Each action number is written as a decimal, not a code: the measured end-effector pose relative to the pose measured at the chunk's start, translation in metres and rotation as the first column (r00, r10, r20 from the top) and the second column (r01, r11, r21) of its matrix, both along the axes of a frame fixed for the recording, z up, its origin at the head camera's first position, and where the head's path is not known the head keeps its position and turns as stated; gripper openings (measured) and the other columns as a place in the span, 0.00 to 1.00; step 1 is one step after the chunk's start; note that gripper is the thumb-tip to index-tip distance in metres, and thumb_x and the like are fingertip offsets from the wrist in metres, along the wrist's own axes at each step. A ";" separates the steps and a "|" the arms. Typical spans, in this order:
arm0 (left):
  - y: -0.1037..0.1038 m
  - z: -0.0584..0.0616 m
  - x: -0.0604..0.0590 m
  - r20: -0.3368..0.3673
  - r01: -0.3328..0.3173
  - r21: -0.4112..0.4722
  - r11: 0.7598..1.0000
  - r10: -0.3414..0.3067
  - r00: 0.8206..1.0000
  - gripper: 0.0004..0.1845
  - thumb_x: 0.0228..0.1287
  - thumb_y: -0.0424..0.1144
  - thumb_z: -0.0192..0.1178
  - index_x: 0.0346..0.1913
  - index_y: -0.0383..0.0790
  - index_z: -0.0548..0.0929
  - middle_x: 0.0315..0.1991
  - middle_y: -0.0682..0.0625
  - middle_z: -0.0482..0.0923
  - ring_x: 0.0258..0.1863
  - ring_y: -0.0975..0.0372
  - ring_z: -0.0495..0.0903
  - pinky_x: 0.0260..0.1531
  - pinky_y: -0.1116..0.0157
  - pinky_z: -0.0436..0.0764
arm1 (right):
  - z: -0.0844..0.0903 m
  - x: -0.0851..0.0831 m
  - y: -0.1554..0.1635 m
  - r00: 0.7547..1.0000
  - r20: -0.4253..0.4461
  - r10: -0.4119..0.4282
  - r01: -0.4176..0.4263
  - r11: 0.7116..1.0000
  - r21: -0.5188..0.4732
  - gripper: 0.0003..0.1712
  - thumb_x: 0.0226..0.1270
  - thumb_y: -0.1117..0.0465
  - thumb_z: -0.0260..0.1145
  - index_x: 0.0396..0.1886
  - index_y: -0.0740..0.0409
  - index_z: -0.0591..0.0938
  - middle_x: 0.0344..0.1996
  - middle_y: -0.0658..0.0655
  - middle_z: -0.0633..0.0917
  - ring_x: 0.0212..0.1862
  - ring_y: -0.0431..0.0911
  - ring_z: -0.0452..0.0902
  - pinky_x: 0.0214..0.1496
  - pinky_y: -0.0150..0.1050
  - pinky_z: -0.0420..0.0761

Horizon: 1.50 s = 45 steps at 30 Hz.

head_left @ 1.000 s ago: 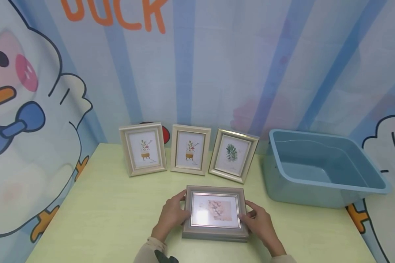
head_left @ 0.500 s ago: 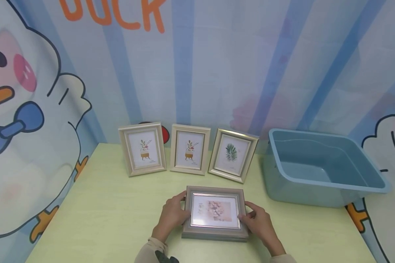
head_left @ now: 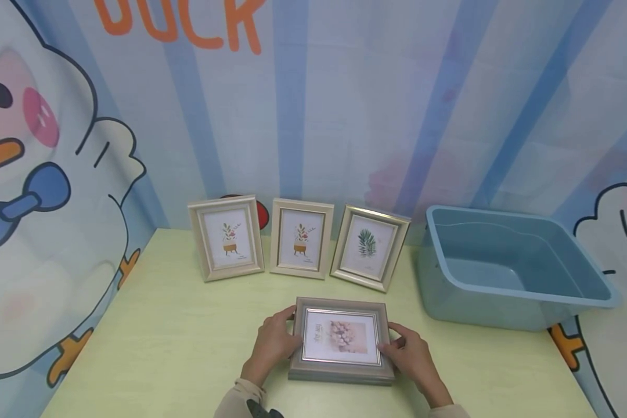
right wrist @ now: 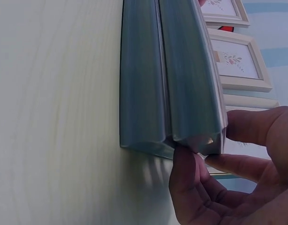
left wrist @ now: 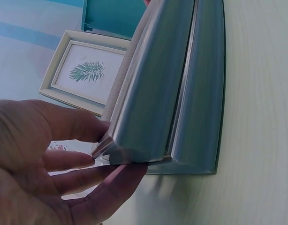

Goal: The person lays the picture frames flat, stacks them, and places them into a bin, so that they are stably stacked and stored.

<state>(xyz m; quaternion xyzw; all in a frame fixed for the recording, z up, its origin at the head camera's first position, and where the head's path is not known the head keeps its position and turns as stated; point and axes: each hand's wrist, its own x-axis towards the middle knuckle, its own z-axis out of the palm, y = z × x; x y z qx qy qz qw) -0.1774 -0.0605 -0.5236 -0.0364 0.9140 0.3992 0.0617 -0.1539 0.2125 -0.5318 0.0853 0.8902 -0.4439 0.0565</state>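
Observation:
Two brown-grey picture frames lie stacked at the front middle of the table. The upper picture frame (head_left: 342, 337) shows a pink flower print turned sideways behind its glass. Below it, the lower picture frame (left wrist: 200, 93) rests on the table, its moulded side seen in both wrist views. My left hand (head_left: 276, 339) grips the upper frame's left end, thumb on top and fingers at its underside edge. At the opposite end my right hand (head_left: 411, 353) holds the same frame, thumb over the border and fingers under the corner in the right wrist view.
Three pale standing frames line the back: a left plant-print frame (head_left: 227, 270), a middle plant-print frame (head_left: 299, 271) and a leaf-print frame (head_left: 357, 278). A blue plastic bin (head_left: 480, 307) stands at the right. Behind the yellow-green table (head_left: 177, 342) hangs a striped cartoon backdrop (head_left: 339, 104).
Bright glare on the upper frame's glass has faded, so its flower print and lettering show more clearly. Both hands keep their hold in nearly the same place.

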 end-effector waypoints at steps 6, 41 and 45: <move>-0.001 0.001 0.001 0.006 -0.003 0.004 1.000 0.003 1.000 0.36 0.48 0.30 0.69 0.66 0.37 0.76 0.58 0.40 0.82 0.60 0.40 0.76 0.57 0.40 0.78 | 0.000 0.000 0.001 1.000 -0.011 0.005 -0.005 1.000 -0.015 0.33 0.58 0.65 0.73 0.63 0.69 0.76 0.28 0.58 0.82 0.29 0.45 0.77 0.24 0.36 0.78; 0.040 0.047 -0.122 -0.122 0.427 0.393 0.814 -0.414 0.902 0.48 0.59 0.30 0.68 0.80 0.45 0.54 0.80 0.43 0.50 0.77 0.45 0.57 0.69 0.45 0.70 | 0.092 -0.136 0.020 0.919 -0.394 -0.013 0.052 0.995 0.088 0.40 0.70 0.67 0.59 0.79 0.61 0.55 0.67 0.76 0.66 0.64 0.69 0.66 0.62 0.65 0.72; 0.054 0.043 -0.127 -0.137 0.443 0.282 0.851 -0.421 0.897 0.53 0.57 0.31 0.70 0.80 0.43 0.49 0.81 0.42 0.47 0.77 0.45 0.55 0.74 0.46 0.64 | 0.094 -0.144 0.021 0.933 -0.360 0.014 0.036 0.991 0.132 0.38 0.71 0.67 0.56 0.78 0.62 0.54 0.66 0.79 0.68 0.63 0.71 0.68 0.62 0.65 0.73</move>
